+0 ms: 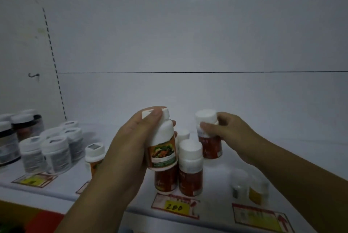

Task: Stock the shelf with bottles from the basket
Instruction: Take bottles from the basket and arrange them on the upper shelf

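Note:
My left hand (124, 149) grips a white bottle with an orange picture label (163, 146), tilted and lifted above the white shelf (116, 191). My right hand (231, 134) holds a second white-capped bottle with a red label (209, 138) by its neck, upright, at the back of a group. Two more red-label bottles stand in front: one (190, 168) fully in view and one (166, 180) partly behind the lifted bottle. A further white cap (183, 134) peeks out behind them. The basket is out of view.
Several white-capped jars with grey labels (54, 151) and dark jars (11, 134) stand at the left. An orange-label bottle (94, 157) sits beside my left wrist. Two small blurred bottles (248, 185) stand at the right. Price tags (175, 206) line the shelf's front edge.

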{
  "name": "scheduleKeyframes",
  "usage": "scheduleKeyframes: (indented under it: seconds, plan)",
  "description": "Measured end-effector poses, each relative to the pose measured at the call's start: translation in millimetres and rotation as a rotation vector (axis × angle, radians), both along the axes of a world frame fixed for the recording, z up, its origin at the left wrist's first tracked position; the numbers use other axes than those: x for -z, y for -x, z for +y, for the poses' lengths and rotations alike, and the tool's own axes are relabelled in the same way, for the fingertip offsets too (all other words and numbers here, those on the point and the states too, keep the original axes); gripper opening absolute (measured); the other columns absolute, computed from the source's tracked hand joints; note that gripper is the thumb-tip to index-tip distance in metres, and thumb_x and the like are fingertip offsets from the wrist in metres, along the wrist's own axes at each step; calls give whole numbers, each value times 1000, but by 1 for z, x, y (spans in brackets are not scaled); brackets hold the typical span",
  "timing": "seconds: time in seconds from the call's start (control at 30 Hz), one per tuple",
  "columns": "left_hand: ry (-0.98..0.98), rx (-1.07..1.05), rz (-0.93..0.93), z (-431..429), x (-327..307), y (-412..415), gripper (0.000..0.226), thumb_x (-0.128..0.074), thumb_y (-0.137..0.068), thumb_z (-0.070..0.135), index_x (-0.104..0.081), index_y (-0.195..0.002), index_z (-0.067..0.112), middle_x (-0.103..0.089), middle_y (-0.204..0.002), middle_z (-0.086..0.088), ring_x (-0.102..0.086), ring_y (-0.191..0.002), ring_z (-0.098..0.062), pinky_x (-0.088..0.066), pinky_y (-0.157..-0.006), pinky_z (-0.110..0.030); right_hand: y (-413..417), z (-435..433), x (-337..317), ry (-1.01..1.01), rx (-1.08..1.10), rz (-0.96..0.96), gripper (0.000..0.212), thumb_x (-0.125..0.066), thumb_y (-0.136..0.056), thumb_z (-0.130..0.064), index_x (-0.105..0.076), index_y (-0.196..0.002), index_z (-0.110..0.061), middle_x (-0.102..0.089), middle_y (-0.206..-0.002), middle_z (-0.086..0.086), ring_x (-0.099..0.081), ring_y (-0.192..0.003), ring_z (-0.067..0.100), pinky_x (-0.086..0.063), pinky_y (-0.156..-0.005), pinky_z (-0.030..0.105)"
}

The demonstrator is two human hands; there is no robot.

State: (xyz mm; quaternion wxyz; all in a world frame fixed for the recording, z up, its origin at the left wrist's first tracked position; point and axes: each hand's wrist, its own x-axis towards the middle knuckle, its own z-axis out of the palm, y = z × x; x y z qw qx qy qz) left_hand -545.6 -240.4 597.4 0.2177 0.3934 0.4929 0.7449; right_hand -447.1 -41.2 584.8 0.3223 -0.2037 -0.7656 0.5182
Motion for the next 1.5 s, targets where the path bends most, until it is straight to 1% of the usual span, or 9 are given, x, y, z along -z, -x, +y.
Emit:
scheduleKeyframes:
  seconds: [0.27, 0.47, 0.6, 0.7, 0.83, 1.03, 1.17, 1.37, 1.5]
  plan:
    - [5, 70, 31, 12, -3, 60, 37, -64, -51, 47, -72, -82, 28, -75, -79, -4, -72, -70, -20, -57, -55, -29, 25, 18, 27, 117, -163, -243, 32, -69, -77, -20, -60, -107, -21, -67, -109, 1, -65, -96, 14, -55, -69, 20]
    - [-1, -22, 185, -11, -23, 64, 42, -66, -58, 47, -67, -99, 36, -76, -88, 1, -73, -81, -18, -58, -61, -26, 13, 17, -12, -106, 50, -184, 56, -58, -66, -54, -58, -112, -22, -60, -119, 3, -54, -110, 22, -41, -102, 46]
    - [79, -25, 184, -28, -48, 73, 61, -70, -62, 43, -54, -118, 26, -76, -96, 0, -73, -87, -18, -58, -64, -27, 25, -27, -66, -423, -134, 68, 32, -59, -74, -54, -61, -102, -39, -69, -98, -12, -65, -93, 7, -53, -83, 35]
    - [150, -28, 218, -26, -56, 77, 73, -65, -67, 44, -41, -134, 27, -75, -103, -1, -73, -87, -19, -58, -67, -27, 51, -73, -86, -589, -358, 17, 45, -53, -72, -58, -55, -114, -44, -68, -97, -21, -63, -88, -5, -51, -77, 24]
    - [65, -52, 140, -21, -48, 89, 68, -61, -75, 37, -37, -138, 28, -68, -108, -3, -73, -74, -20, -58, -63, -29, 82, -105, -98, -661, -441, -34, 24, -52, -87, -35, -63, -108, -35, -69, -97, -11, -65, -86, 6, -52, -81, 28]
    - [19, -37, 208, -26, -33, 138, 59, -50, -78, 46, -41, -135, 32, -57, -131, -3, -64, -108, -19, -51, -93, -37, 133, -115, -108, -591, -386, -100, 27, -67, -74, -25, -67, -101, -28, -72, -91, -7, -67, -82, 8, -56, -71, 23]
    - [58, -216, 150, -32, 18, 185, 36, -48, -77, 53, -51, -112, 46, -52, -135, 5, -47, -126, -12, -39, -95, -23, 180, -106, -92, -643, -148, -271, 36, -71, -73, -23, -65, -108, -20, -65, -101, -4, -58, -85, 7, -45, -65, 20]
    - [335, -37, 9, -32, 86, 214, 54, -37, -87, 61, -34, -138, 42, -36, -149, 13, -35, -136, -13, -26, -115, -46, 222, -96, -48, -551, -189, -649, 36, -77, -70, -18, -66, -105, -16, -66, -101, -3, -63, -86, 11, -49, -64, 17]
    - [406, 91, 25, -17, 81, 216, 46, -34, -99, 24, -34, -140, 1, -44, -141, -25, -45, -125, -40, -41, -100, -43, 231, -93, -31, -430, -297, -743, 27, -76, -71, -17, -70, -97, -15, -70, -98, -2, -67, -83, 9, -51, -61, 12]
